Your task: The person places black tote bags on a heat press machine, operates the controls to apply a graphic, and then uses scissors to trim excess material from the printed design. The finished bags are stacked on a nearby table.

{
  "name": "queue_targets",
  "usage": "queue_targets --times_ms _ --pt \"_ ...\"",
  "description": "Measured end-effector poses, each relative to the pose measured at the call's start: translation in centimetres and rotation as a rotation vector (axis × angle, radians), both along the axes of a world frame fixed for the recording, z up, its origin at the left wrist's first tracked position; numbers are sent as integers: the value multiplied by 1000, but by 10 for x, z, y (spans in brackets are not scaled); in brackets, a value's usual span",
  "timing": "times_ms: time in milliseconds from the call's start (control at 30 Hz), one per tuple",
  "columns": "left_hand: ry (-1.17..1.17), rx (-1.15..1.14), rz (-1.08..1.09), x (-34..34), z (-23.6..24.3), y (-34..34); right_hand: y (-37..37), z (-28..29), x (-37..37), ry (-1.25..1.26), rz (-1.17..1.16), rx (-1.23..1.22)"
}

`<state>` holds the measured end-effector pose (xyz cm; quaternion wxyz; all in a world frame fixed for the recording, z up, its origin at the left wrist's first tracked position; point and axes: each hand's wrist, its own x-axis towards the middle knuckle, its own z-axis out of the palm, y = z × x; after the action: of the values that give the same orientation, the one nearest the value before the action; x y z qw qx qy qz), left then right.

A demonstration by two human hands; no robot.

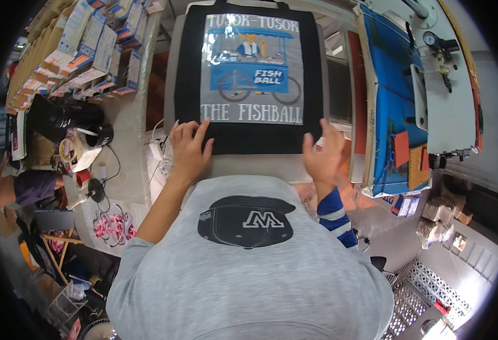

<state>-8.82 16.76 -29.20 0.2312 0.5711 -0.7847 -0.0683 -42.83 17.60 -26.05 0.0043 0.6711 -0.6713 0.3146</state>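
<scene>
A black tote bag [249,139] lies flat on a grey padded platen [243,165], its handles at the far end. On the bag rests a shiny clear sheet [311,68] carrying a printed picture of a blue food cart [249,76] with white lettering above and below. My left hand [189,150] is at the bag's near left corner, fingers spread, the index fingertip by the sheet's lower left corner. Beside the near right corner is my right hand [324,153], slightly blurred, thumb and fingers apart, with nothing seen in it. A blue striped band covers the right forearm.
Stacked boxes [84,51] stand on the left table, with tape rolls [67,150] and cables nearer. To the right are a blue padded surface [391,102] and a pale machine [453,107] with a pressure gauge [429,38]. Another person's leg [36,187] shows at far left.
</scene>
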Motion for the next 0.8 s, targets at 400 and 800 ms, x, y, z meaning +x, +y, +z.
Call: queue_targets --times_ms 400,800 --pt "421 -68 298 18 -3 -9 17 150 -287 268 -797 112" --pt "52 664 202 136 -249 141 5 122 -275 287 -709 71"
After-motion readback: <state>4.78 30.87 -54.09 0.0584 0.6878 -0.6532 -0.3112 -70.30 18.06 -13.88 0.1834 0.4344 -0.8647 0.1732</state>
